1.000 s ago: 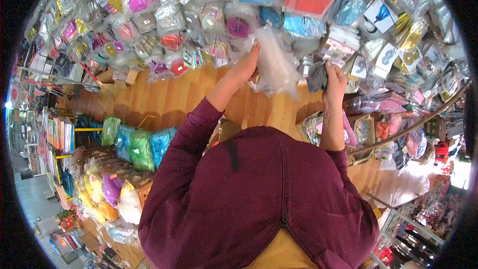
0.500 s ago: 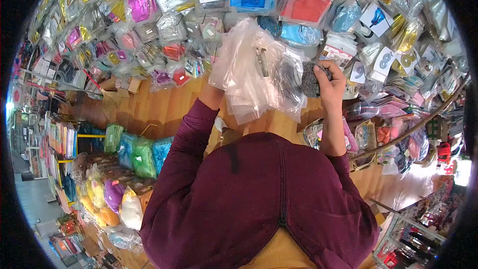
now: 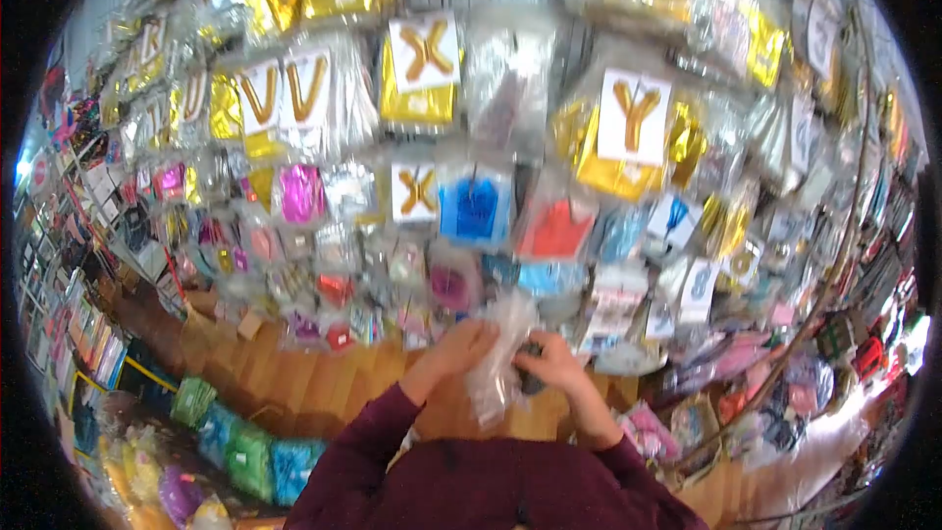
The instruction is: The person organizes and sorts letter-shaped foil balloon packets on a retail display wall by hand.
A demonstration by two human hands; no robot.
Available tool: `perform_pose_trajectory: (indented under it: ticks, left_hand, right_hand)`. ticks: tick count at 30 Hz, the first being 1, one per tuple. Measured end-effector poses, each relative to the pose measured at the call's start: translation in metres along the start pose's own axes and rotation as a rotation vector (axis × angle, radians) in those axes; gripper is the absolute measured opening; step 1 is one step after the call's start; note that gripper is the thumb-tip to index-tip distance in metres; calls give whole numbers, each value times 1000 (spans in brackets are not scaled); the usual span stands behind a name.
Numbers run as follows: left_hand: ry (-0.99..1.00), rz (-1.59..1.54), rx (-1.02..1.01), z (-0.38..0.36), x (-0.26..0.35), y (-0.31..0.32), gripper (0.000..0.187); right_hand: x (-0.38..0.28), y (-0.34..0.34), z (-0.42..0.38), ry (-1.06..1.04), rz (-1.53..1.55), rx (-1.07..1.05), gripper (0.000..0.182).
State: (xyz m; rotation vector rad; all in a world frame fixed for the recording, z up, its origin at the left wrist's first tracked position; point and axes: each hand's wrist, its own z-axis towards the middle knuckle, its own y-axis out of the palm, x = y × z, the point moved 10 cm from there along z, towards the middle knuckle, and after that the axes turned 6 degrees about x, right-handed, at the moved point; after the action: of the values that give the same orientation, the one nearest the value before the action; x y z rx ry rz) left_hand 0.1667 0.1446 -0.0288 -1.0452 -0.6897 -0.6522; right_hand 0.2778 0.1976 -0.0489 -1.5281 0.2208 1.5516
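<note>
A bunch of clear plastic bags (image 3: 496,383) hangs in front of my chest, low in the middle of the view. My left hand (image 3: 461,347) is closed on its upper left side. On the other side, my right hand (image 3: 552,363) is closed around a dark grey fuzzy cloth (image 3: 532,384), mostly covered by the fingers and close against the bags. Motion blurs both hands a little, and what the bags contain cannot be made out.
Ahead is a wall of hanging packets, including foil letter balloon packs marked X (image 3: 425,51) and Y (image 3: 633,116). Blue and green wrapped packs (image 3: 247,459) lie at lower left, with bagged plush toys (image 3: 179,493) beside them. Wooden floor (image 3: 294,378) shows below the wall.
The view has tilted up, showing more of the wall. My right hand has come inward with the grey cloth, next to the bags. The bags now look bunched narrower between my hands.
</note>
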Motion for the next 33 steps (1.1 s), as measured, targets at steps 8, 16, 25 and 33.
perform_pose_trajectory:
  ticks: [8, 16, 25, 33]
  left_hand:
    - [254, 159, -72, 7, 66, -15, 34]
    - [638, 262, 722, -29, 159, -142, 26]
    - [358, -273, 233, 15, 148, -105, 32]
    - [357, -488, 56, 38, 152, -74, 15]
  right_hand:
    - [-2, -1, 7, 29, 496, -33, 19]
    - [-31, -52, 26, -80, 803, 185, 21]
    - [-91, -90, 34, -247, 699, 162, 19]
    - [-136, -102, 23, -415, 536, 153, 23]
